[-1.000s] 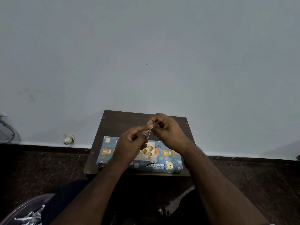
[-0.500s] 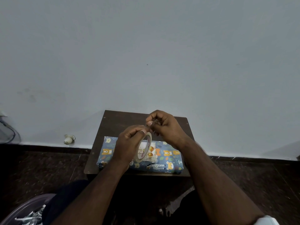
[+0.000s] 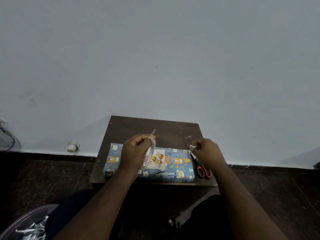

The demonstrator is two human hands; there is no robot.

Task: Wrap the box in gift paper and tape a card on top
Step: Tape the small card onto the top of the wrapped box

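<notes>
The box (image 3: 179, 164), wrapped in blue paper with bear prints, lies on a small dark wooden table (image 3: 138, 129). A white card with gold balloons (image 3: 160, 159) rests on its top. My left hand (image 3: 136, 153) grips a roll of clear tape (image 3: 150, 155) upright above the card, and a short free tape end (image 3: 153, 131) sticks up past the thumb. My right hand (image 3: 207, 153) is off to the right with curled fingers over the blades of red-and-black-handled scissors (image 3: 202, 168). Whether it grips them is unclear.
A small bit of tape (image 3: 188, 136) sits on the table behind the right hand. A basin with paper scraps (image 3: 26, 227) is at the lower left on the dark floor. A white object (image 3: 71, 147) and cables (image 3: 8, 141) lie by the wall.
My right hand has let go of the tape end and moved right to the scissors. The left hand keeps the roll over the card.
</notes>
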